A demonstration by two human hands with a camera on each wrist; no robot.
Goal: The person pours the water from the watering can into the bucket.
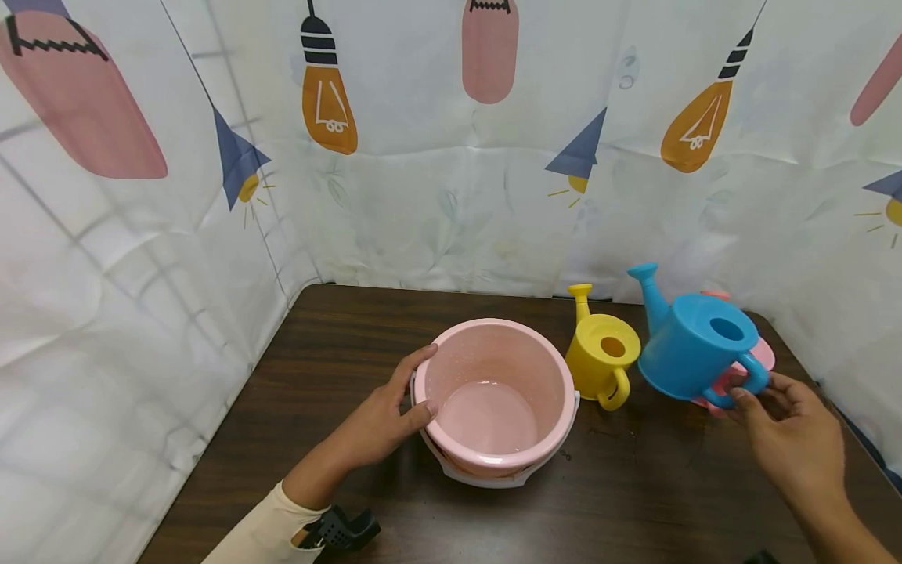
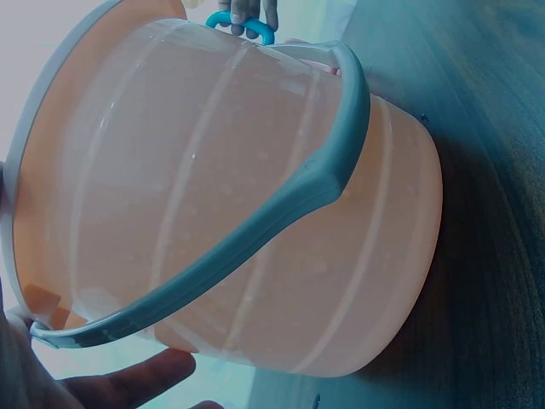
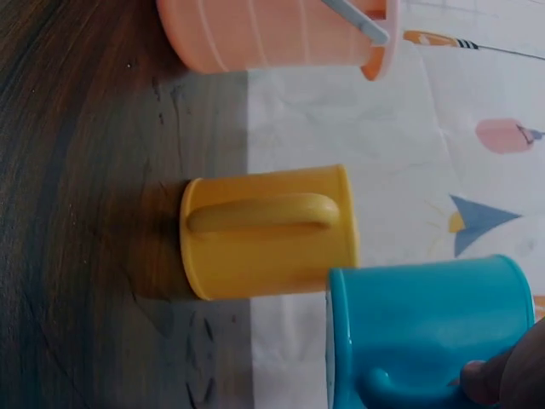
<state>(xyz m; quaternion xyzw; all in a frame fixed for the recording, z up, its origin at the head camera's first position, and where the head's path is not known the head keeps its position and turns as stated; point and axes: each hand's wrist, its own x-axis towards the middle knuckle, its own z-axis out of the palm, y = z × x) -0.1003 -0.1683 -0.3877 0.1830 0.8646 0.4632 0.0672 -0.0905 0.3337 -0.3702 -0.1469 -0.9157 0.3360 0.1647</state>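
Observation:
A pink bucket (image 1: 451, 442) with a pale swing handle (image 2: 247, 243) stands upright on the table, a little clear liquid seeming to lie in its bottom. My left hand (image 1: 387, 419) holds its rim on the left side, thumb over the edge. In my right hand (image 1: 799, 435) is a blue watering can (image 1: 694, 352), gripped by its handle and raised off the table, as the right wrist view shows. Between bucket and blue can stands a yellow watering can (image 1: 586, 360). A pink watering can (image 1: 764, 354) is mostly hidden behind the blue one.
The dark wooden table (image 1: 338, 345) meets a patterned white curtain (image 1: 409, 211) at the back and left. Small wet spots (image 1: 566, 454) dot the tabletop right of the bucket. A dark wrist device (image 1: 345, 529) sits by the left sleeve.

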